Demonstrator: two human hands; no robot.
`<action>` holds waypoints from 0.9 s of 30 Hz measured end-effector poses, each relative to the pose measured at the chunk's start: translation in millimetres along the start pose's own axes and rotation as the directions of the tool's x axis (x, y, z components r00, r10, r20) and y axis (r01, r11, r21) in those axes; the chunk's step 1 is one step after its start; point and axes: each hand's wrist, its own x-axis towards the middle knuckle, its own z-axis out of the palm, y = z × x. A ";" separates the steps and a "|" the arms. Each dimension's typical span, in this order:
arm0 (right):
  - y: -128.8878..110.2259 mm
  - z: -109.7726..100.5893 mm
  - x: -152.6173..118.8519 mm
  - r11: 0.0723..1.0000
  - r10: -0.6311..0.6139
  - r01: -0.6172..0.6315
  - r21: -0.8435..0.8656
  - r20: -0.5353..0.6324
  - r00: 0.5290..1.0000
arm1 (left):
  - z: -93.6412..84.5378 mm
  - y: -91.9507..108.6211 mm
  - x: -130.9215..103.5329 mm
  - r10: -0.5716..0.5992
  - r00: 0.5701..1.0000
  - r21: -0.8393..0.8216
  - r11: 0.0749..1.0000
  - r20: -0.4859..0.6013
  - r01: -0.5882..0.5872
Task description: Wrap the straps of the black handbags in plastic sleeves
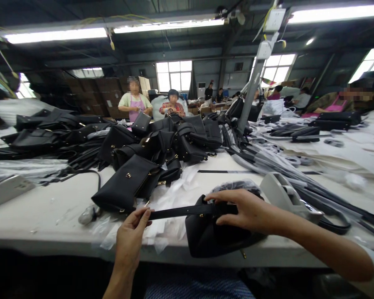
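A black handbag with small gold fittings rests near the front edge of the table, partly under my right hand. Its black strap stretches out to the left. My left hand pinches the free end of that strap between thumb and fingers. Curved over the top of the bag, my right hand grips it where the strap meets the body; some fingertips are hidden. Another black handbag with a gold clasp lies behind my left hand, its flap side up.
A pile of black bags covers the table's middle and left. Right of my right hand stands a grey tape dispenser. Wrapped straps run across the right side. Loose plastic lies about, and a slanted metal post rises behind. Co-workers are across the table.
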 end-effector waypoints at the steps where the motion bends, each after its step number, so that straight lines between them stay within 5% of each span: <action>1: 1.9 -2.1 -2.6 0.999 0.009 -0.010 0.051 0.020 1.000 | 0.2 -1.5 0.5 -0.003 0.999 0.049 0.999 0.047 0.001; 5: 9.8 -8.3 -12.6 0.990 0.001 -0.011 0.143 0.067 0.998 | 11.9 4.1 -3.5 0.174 0.974 0.341 0.915 0.144 -0.214; 9: 7.1 -11.0 -10.7 0.973 -0.017 0.022 0.228 -0.020 1.000 | 53.4 39.6 -27.6 0.481 0.812 0.377 0.722 0.330 -0.580; 12: -0.3 -14.0 -7.4 0.970 -0.086 0.112 0.217 -0.125 0.988 | 91.9 75.4 -46.6 0.423 0.657 0.199 0.727 0.624 -0.657; 15: 3.0 -15.6 -12.4 0.979 -0.167 0.184 0.082 -0.185 0.969 | 116.5 98.4 -51.3 0.262 0.531 0.131 0.796 0.806 -0.592; 22: 40.3 -4.1 -31.5 0.999 -0.037 0.036 -0.010 -0.292 0.956 | 122.8 102.9 -35.5 0.059 0.550 0.165 0.923 0.833 -0.349; 27: 32.5 -6.3 -23.7 0.982 -0.148 0.172 0.082 -0.238 0.960 | 126.7 114.6 -38.9 0.030 0.495 0.187 0.905 0.868 -0.382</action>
